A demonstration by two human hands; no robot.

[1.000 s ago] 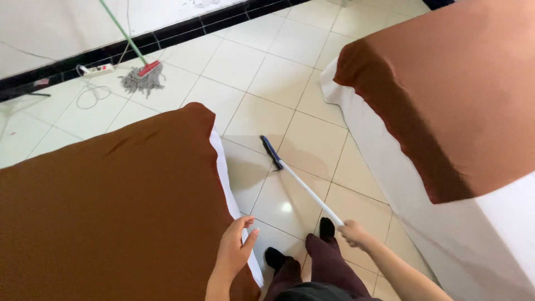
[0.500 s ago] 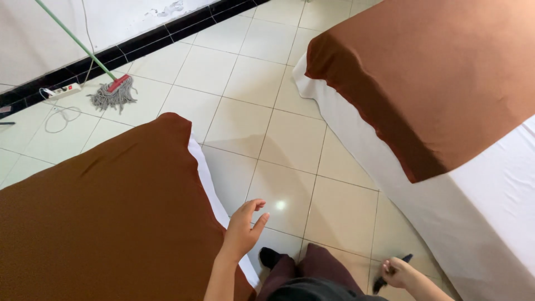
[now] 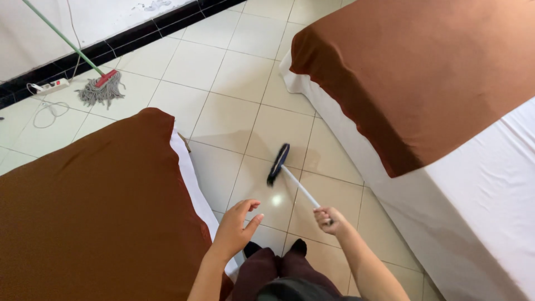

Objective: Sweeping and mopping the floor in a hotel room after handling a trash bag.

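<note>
The right hand (image 3: 327,217) is closed in a fist around the near end of a broom (image 3: 291,178), a thin white handle running forward and leftward to a narrow dark brush head with a blue edge. The head rests on the floor tiles (image 3: 234,120) in the aisle between two beds, about midway between them, and the handle slants up from it to the fist. The left hand (image 3: 238,227) holds nothing: its fingers are spread loosely and half curled, hovering over the edge of the left bed (image 3: 89,206), just above the white sheet that shows under its brown cover.

The floor is pale cream square tile with a glossy shine; a small bright reflection sits just beside the handle. The right bed (image 3: 423,83) wears the same brown cover over a white sheet. Along the far wall runs a black skirting band, where a string mop (image 3: 100,89) with a green handle and red clamp lies near a white power strip (image 3: 50,86) and its looped cord.
</note>
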